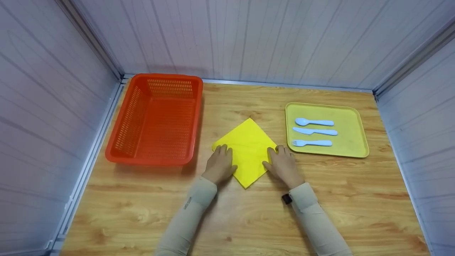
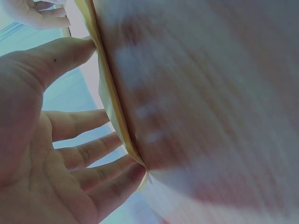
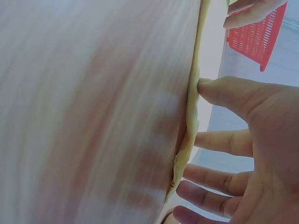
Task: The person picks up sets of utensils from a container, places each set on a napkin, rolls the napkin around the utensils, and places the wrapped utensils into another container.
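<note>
A folded yellow cloth (image 1: 249, 149) lies flat on the wooden table as a diamond, one corner toward the person. My left hand (image 1: 219, 165) touches its left side, thumb and fingers spread along the edge. On the opposite side, my right hand (image 1: 283, 164) rests its fingertips near the right corner. Seen low from the left wrist, the cloth's layered edge (image 2: 112, 88) meets the thumb and fingertips. In the right wrist view, the slightly wavy edge (image 3: 192, 102) meets the right thumb, with the other fingers spread along it. Neither hand curls round the cloth.
An orange-red plastic basket (image 1: 194, 142) with slotted sides stands at the left. To the right, a yellow tray (image 1: 350, 142) bears a pale blue spoon (image 1: 314, 122), knife (image 1: 314, 131) and fork (image 1: 312, 143). Pale panels (image 1: 249, 42) enclose the table's back and sides.
</note>
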Demonstrator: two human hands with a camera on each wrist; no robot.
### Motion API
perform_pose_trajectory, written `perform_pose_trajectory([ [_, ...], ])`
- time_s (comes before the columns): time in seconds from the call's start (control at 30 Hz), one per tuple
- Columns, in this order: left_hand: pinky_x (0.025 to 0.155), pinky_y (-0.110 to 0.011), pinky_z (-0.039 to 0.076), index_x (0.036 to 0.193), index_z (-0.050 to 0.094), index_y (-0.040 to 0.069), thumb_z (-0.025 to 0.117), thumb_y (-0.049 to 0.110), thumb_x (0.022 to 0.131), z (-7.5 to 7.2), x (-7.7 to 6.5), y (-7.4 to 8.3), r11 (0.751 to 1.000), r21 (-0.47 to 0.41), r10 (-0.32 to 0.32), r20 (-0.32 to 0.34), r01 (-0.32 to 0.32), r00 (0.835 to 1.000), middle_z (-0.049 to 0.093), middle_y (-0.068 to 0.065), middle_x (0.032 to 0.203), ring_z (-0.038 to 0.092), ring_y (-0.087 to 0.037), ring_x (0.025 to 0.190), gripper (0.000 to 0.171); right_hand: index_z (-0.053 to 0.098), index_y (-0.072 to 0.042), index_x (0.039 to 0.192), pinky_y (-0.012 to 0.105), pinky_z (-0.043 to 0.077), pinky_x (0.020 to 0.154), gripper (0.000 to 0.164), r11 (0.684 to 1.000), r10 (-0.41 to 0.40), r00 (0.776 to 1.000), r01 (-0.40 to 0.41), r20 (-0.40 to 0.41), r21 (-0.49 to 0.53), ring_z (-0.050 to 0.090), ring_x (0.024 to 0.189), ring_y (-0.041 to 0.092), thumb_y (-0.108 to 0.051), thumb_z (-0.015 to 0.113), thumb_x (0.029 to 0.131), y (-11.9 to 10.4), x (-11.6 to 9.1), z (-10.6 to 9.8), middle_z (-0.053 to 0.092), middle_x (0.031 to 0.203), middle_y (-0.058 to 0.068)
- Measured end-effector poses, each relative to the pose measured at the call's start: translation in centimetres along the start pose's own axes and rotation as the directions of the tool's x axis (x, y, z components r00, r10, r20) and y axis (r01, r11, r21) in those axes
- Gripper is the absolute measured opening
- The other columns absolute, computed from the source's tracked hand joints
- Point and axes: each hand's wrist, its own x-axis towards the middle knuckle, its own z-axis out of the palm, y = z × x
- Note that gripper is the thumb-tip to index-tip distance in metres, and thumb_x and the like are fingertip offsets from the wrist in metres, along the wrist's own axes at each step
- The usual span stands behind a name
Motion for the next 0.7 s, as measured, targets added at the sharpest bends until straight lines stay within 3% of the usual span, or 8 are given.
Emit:
perform_pose_trajectory([
  [0.23,0.113,-0.047,0.034,0.145,0.045,-0.004,0.065,0.034,0.097,-0.3,-0.5,0.4,0.999,0.035,0.017,-0.028,-0.016,0.999,0.039,-0.025,0.149,0.034,-0.043,0.14,0.065,0.057,0.001,0.135,0.055,0.043,0.088,0.055,1.0,-0.02,1.0,0.021,-0.017,0.01,0.048,0.113,0.042,-0.038,0.065,0.097,-0.1,-0.2,-0.2,0.05,0.125,0.027],
  [0.4,0.114,-0.046,0.033,0.144,0.047,-0.004,0.063,0.035,0.098,-0.9,-0.9,1.4,0.994,0.08,0.078,-0.078,-0.072,0.994,0.044,-0.025,0.146,0.038,-0.042,0.137,0.063,0.057,-0.001,0.134,0.055,0.044,0.088,0.054,1.0,-0.019,0.999,0.019,-0.03,-0.007,0.049,0.113,0.042,-0.04,0.063,0.098,0.1,0.1,-0.8,0.051,0.125,0.026],
  [0.6,0.109,-0.044,0.039,0.138,0.054,-0.003,0.066,0.035,0.096,-1.4,-0.7,2.8,0.968,0.184,0.204,-0.17,-0.173,0.964,0.053,-0.022,0.137,0.049,-0.037,0.129,0.058,0.062,-0.002,0.128,0.058,0.045,0.087,0.047,1.0,-0.017,0.998,0.016,-0.066,-0.018,0.053,0.109,0.042,-0.037,0.066,0.097,0.9,0.2,-2.1,0.056,0.121,0.022],
  [0.7,0.105,-0.042,0.044,0.135,0.057,-0.003,0.066,0.035,0.096,-1.5,-0.3,3.5,0.951,0.227,0.251,-0.184,-0.207,0.95,0.056,-0.021,0.134,0.052,-0.035,0.126,0.055,0.063,-0.002,0.125,0.059,0.045,0.087,0.043,0.999,-0.025,0.996,0.023,-0.085,-0.025,0.054,0.107,0.042,-0.034,0.067,0.097,1.8,0.1,-2.7,0.057,0.119,0.022],
])
